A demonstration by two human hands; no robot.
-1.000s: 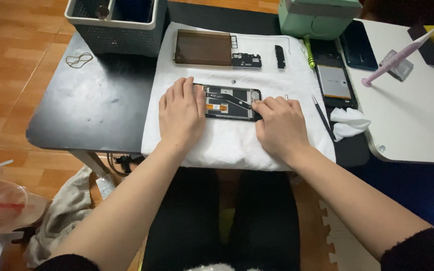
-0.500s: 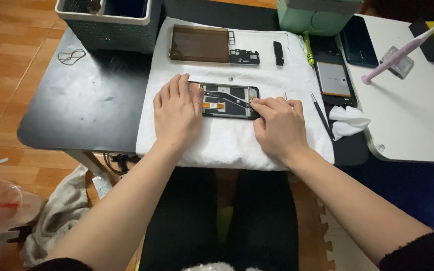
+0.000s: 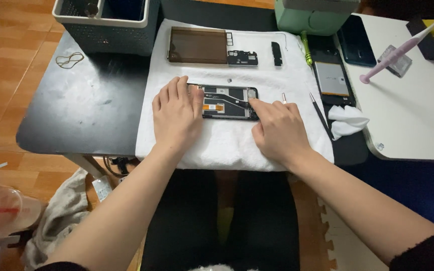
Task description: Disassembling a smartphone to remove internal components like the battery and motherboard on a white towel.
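Note:
An opened phone body [image 3: 225, 102] with its dark circuit boards exposed lies on a white towel [image 3: 227, 143]. My left hand [image 3: 175, 114] rests flat over the phone's left end, pressing it down. My right hand [image 3: 279, 131] sits at the phone's right end, its index fingertip touching the frame corner. A thin metal tool tip [image 3: 284, 97] sticks up just behind the right fingers; whether the hand holds it is unclear. Farther back on the towel lie a brown back cover [image 3: 197, 45], a small black board piece [image 3: 242, 58] and a short black part [image 3: 276, 53].
The towel covers a black table [image 3: 81, 105]. A grey bin [image 3: 104, 22] and a rubber band [image 3: 69, 60] are at the back left. At the right are a green box [image 3: 310, 17], a green screwdriver [image 3: 305, 47], a black tool [image 3: 320, 114], a battery [image 3: 330, 79], a crumpled tissue [image 3: 346, 121] and a white table [image 3: 413, 105].
The view has shifted a little. My right hand has slid slightly along the phone's right end. The left hand stays pressed on the left end.

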